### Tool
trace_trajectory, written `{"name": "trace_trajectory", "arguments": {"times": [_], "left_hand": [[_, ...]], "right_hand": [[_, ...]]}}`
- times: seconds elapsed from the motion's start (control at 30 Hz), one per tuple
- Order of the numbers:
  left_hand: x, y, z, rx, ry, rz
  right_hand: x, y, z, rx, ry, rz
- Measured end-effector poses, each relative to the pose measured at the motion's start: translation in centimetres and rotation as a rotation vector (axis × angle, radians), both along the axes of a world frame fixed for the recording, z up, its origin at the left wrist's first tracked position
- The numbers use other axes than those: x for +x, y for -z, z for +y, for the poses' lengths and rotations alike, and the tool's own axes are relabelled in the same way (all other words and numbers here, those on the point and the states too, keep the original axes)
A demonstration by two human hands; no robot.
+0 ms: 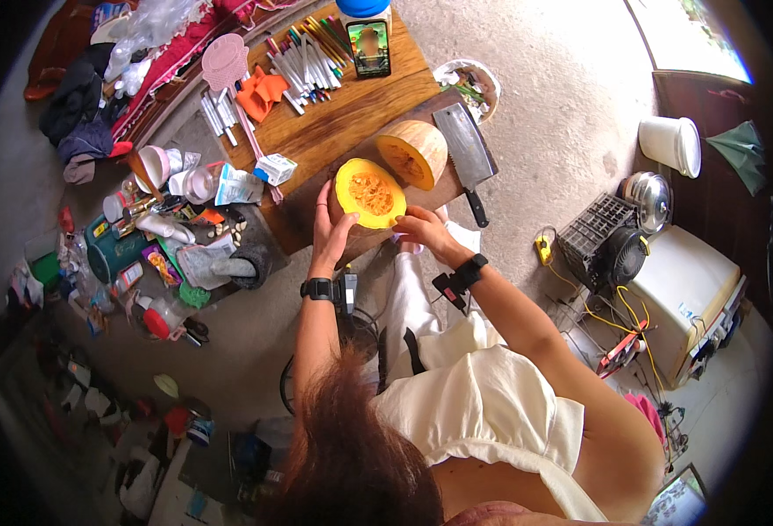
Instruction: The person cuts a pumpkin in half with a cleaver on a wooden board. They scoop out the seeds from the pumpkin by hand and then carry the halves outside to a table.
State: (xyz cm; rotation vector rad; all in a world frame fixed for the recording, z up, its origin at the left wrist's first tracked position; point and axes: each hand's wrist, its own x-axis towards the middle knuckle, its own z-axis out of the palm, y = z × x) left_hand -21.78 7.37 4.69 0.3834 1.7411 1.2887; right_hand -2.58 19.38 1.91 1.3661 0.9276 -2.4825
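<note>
A pumpkin half (370, 195), cut face up, shows a yellow rim and orange seedy pulp. Round its left edge curls my left hand (329, 235), the thumb lying on the near rim. My right hand (427, 233) grips the same half at its lower right, fingertips on the rim. Beyond it rests the other pumpkin half (423, 151) on a brown cutting board (456, 188), its cut side facing left and toward me. A cleaver (463, 145) with a black handle lies along the board's right side.
The wooden table (351, 114) bears several markers (307, 70), an orange cloth (262, 94), a pink fly swatter (225, 63) and a phone (368, 49). A white bin (478, 88) stands beyond. Left is a cluttered surface with a stone mortar (250, 265); right, a black fan (625, 257).
</note>
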Motion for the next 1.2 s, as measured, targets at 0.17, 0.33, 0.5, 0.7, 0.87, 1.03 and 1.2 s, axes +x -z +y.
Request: {"name": "trace_trajectory", "arguments": {"times": [0.17, 0.33, 0.5, 0.7, 0.87, 1.03, 1.2], "left_hand": [[-0.1, -0.8, -1.6, 0.074, -0.055, -0.079], [0.1, -1.0, -3.0, 0.119, -0.096, -0.141], [0.3, -1.2, -3.3, 0.189, -0.132, -0.198], [0.3, -0.8, -3.7, 0.207, -0.124, -0.178], [0.4, -1.1, -3.7, 0.217, -0.126, -0.208], [0.2, -1.4, -3.9, 0.19, -0.107, -0.213], [0.4, -1.2, -4.2, 0.209, -0.113, -0.201]], "right_hand": [[-0.6, -0.4, 0.2, 0.475, -0.04, -0.021], [-2.6, -2.0, 1.9, 1.056, -0.249, -0.033], [-4.6, -2.3, 1.7, 1.138, -0.246, 0.048], [-3.8, -1.9, 2.4, 1.202, -0.267, -0.022], [-4.8, -2.7, 1.0, 1.128, -0.237, 0.015], [-7.1, -2.2, 1.2, 1.328, -0.347, 0.035], [-8.1, -2.3, 1.1, 1.462, -0.494, -0.01]]}}
